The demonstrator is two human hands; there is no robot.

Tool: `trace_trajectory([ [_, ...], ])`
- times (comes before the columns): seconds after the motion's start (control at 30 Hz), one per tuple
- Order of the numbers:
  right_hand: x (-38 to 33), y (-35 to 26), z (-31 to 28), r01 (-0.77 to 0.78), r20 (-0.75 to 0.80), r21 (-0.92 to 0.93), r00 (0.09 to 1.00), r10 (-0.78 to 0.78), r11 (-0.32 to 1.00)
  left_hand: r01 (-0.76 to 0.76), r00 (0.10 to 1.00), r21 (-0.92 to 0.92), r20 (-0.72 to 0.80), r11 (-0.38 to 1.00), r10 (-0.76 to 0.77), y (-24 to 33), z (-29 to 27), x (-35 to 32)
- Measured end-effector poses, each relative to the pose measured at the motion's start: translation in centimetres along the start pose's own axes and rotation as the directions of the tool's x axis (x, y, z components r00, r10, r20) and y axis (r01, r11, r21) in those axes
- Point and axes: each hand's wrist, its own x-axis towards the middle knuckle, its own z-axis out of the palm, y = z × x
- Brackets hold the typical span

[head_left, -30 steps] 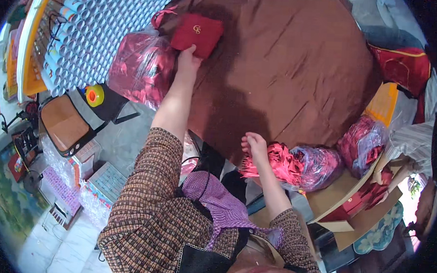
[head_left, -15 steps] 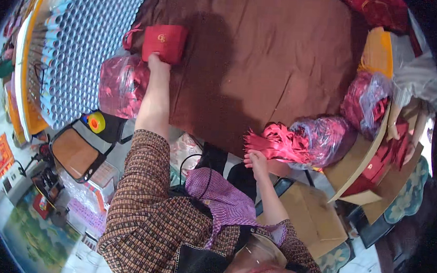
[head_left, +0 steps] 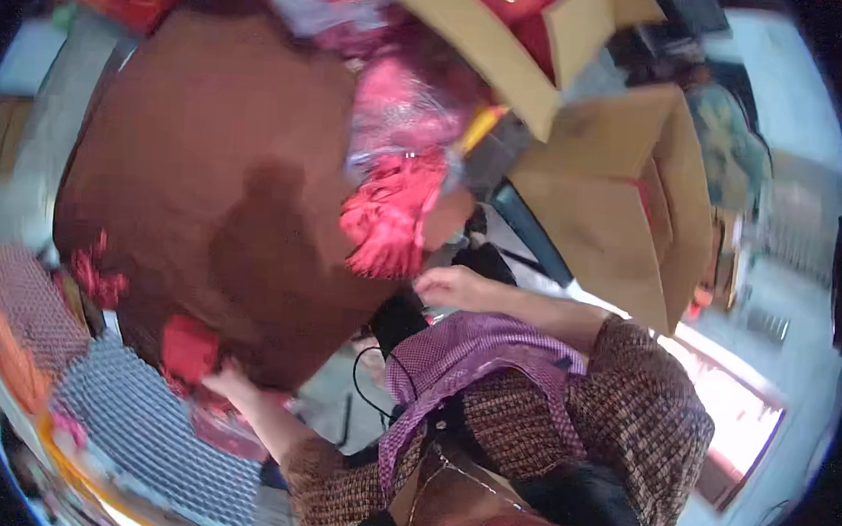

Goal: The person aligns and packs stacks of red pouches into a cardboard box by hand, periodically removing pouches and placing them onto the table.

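The small flat red box [head_left: 188, 348] lies at the near-left edge of the round table under its brown cloth [head_left: 208, 157], and the person's left hand [head_left: 227, 382] is right against it, fingers curled at its lower corner; whether they actually clamp the box or only press on it I cannot tell through the blur; the right hand [head_left: 450, 285] sits well apart, across the front of the body, just below the bunch of red tassels [head_left: 390, 225], its fingers drawn loosely together with nothing clearly pinched between them. So the box lies out to the left and slightly forward of the body, its flat face up, and the left hand is by far the nearer one; the tassels hang with their fringe pointing down toward the right hand, spilling from clear plastic bags of pink-red goods [head_left: 405, 119]; open tan cardboard cartons [head_left: 614, 216] stand behind them on the right; a blue-and-white woven sheet [head_left: 146, 430] lies below the box.

Against the view of half a second ago, the whole scene has swung round; the box then sat at the upper left with the arm stretched far out to it; now it is low and close, the arm bent; the right hand has stayed by the tassels.
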Motion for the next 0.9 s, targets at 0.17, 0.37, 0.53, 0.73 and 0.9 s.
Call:
trace_trajectory([
  [0.17, -11.9, -10.9, -13.2, 0.244, 0.084, 0.234, 0.959, -0.269, 0.941, 0.379, 0.786, -0.817, 0.037, 0.434, -0.617, -0.5, 0.9, 4.4],
  [0.37, -27.8, 1.1, -31.0, 0.450, -0.844, 0.210, 0.531, -0.071, 0.868, -0.159, 0.957, -0.638, 0.086, 0.754, 0.276, 35.5, 11.9, -13.7],
  [0.53, -29.3, 24.0, -42.4, 0.137, -0.960, 0.219, 0.210, 0.188, 0.966, -0.537, 0.409, -0.532, 0.515, 0.655, 0.753, 52.6, 24.4, -39.0],
  [0.73, -17.7, 31.1, -46.8, -0.124, -0.929, -0.256, 0.304, -0.209, 0.959, -0.906, -0.395, -0.420, 0.883, 0.047, 0.254, 49.9, 48.9, -55.8],
  [0.9, -14.4, 33.7, -48.1, -0.227, -0.920, -0.300, 0.324, -0.219, 0.926, -0.887, -0.406, -0.246, 0.819, -0.391, 0.405, 42.1, 61.8, -55.5],
])
